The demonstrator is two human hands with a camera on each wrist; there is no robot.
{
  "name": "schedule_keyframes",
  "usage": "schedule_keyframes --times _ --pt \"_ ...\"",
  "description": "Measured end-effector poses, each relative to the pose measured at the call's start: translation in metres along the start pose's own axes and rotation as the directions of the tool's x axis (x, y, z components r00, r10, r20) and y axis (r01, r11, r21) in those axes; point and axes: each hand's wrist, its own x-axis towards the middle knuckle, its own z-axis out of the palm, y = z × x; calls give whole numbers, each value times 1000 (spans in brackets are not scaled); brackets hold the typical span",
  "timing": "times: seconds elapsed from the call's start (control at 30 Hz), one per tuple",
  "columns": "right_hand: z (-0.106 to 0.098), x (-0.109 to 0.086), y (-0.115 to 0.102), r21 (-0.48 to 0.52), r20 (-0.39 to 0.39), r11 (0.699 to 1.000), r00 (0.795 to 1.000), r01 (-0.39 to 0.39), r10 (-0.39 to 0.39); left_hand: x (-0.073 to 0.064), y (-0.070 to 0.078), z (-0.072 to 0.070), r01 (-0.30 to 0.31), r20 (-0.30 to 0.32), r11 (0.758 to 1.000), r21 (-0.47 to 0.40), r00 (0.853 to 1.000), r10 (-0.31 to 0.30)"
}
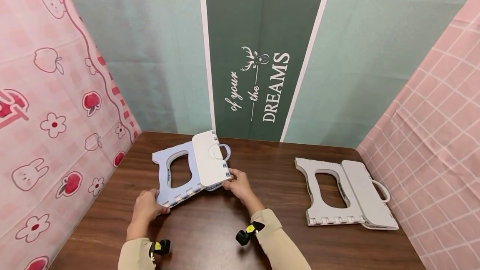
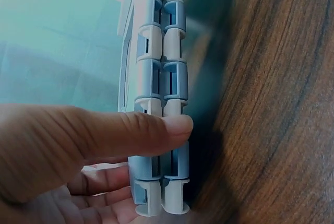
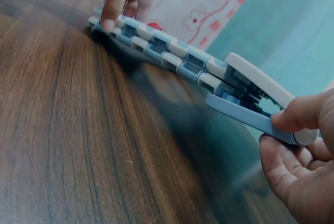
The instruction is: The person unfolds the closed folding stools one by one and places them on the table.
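A blue-and-white folding step stool (image 1: 212, 163), folded flat, is held between both hands over the left part of the table. My left hand (image 1: 145, 206) grips its near left corner; in the left wrist view the thumb (image 2: 130, 132) lies across the hinged side edge, fingers behind. With thumb and fingers, my right hand (image 1: 238, 184) pinches the near right corner of the stool's top end. The right wrist view shows that end raised above the wood, a shadow beneath. A small loop handle (image 1: 226, 152) sticks out from the top end.
A second folded step stool (image 1: 354, 195), pale grey-white, lies flat on the right of the brown wooden table (image 1: 262, 228). Behind the table hangs a green cloth (image 1: 165, 74) with lettering; pink patterned cloths (image 1: 56, 95) flank both sides.
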Motion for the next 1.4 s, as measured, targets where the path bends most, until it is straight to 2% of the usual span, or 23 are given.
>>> schedule_keyframes --times 0.2,0.47,0.67,0.9,1.1,1.4 --pt "0 -3 -3 40 12 999 1000 13 -13 4 -1 -1 -20 2 1000 -10 1000 20" --pt "0 -8 -7 93 24 995 999 41 -44 6 3 -3 -9 16 1000 -12 1000 9" --pt "2 -14 -12 102 28 990 994 101 -105 8 5 -3 -44 39 999 24 998 43" --pt "5 -20 -22 41 29 986 986 160 -162 7 6 -2 -45 16 998 47 999 44" --pt "8 -25 -25 37 29 982 982 185 -186 7 5 -1 -52 14 997 62 999 51" --pt "10 -32 -28 6 -27 979 979 203 -202 10 8 3 -104 2 994 35 995 104"
